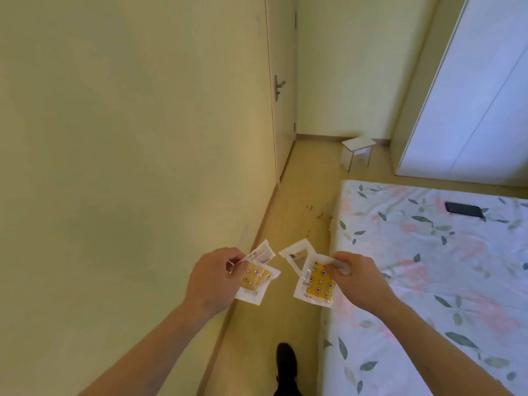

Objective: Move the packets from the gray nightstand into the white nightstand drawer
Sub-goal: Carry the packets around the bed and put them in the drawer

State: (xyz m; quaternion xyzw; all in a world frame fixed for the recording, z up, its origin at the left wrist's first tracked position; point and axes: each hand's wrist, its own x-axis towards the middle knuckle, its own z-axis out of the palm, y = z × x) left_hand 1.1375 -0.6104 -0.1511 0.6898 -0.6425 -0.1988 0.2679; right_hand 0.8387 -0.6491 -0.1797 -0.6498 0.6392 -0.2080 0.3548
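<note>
I'm holding packets in both hands, out in front of me above the floor (pixel 303 201), in the strip between the wall (pixel 128 138) and the bed (pixel 428 281). My left hand (pixel 213 278) is pinching two packets at their top edge – a yellow patterned packet (pixel 255 281) in front and a white packet (pixel 261 251) sticking up behind it. My right hand (pixel 360 281) is pinching another pair, thumb on the front – a second yellow packet (pixel 315 284) with a clear-windowed white packet (pixel 295 252) fanned out behind it. The two bunches are near each other, not touching. No nightstand is showing in this view. A dark phone (pixel 464 209) is lying on the flowered bedsheet, well apart from my hands. A small white stool (pixel 358 150) is standing on the floor near the far wall, beside the white wardrobe (pixel 471 95). A closed door (pixel 281 90) is sitting to the left. My dark shoe (pixel 286 360) is showing at the bottom.
</note>
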